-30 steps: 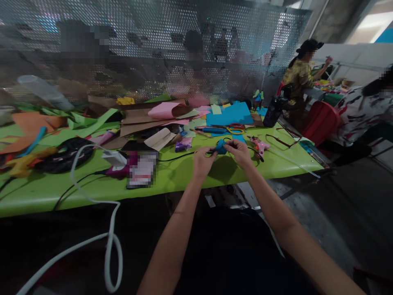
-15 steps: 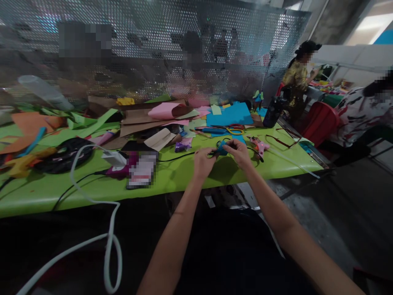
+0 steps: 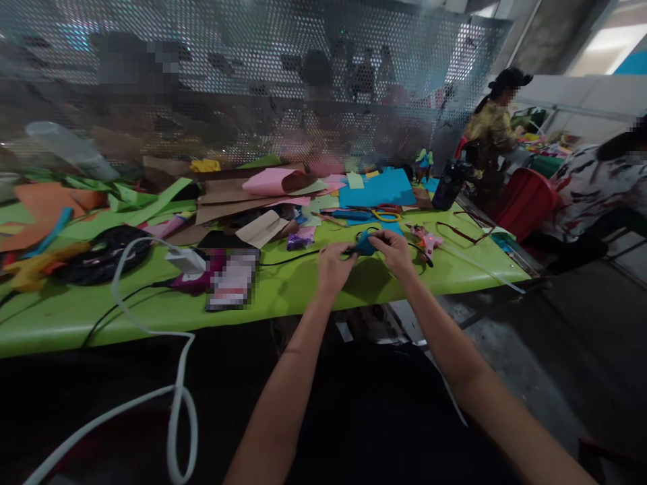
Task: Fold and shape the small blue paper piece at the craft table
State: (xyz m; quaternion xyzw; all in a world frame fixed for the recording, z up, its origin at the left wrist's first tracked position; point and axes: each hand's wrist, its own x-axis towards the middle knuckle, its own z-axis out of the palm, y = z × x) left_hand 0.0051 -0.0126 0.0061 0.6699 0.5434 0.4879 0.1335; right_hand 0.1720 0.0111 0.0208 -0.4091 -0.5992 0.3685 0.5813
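Note:
Between my two hands, just above the green table (image 3: 283,289), is a small blue piece (image 3: 366,245) that looks like foam sheet or paper. My left hand (image 3: 334,266) pinches its left side, where something thin and dark also shows at the fingertips. On the other side my right hand (image 3: 393,250) grips the piece's right edge between thumb and fingers. A black cable (image 3: 290,259) runs along the table to the left hand. Right of the hands lies a small pink glue gun (image 3: 428,242) with a red light. Part of the blue piece is covered by my fingers.
Scissors with yellow handles (image 3: 387,215), blue sheets (image 3: 377,188) and eyeglasses (image 3: 468,229) lie beyond my hands. Leftward are a phone (image 3: 232,279), a purple power strip (image 3: 192,283), a white cable (image 3: 182,377) and a yellow glue gun (image 3: 45,266). A person (image 3: 493,124) sits at the right.
Both hands stay in nearly the same place, and the blue piece has turned slightly between the fingers. The seated person at the back right has lowered a hand toward their table.

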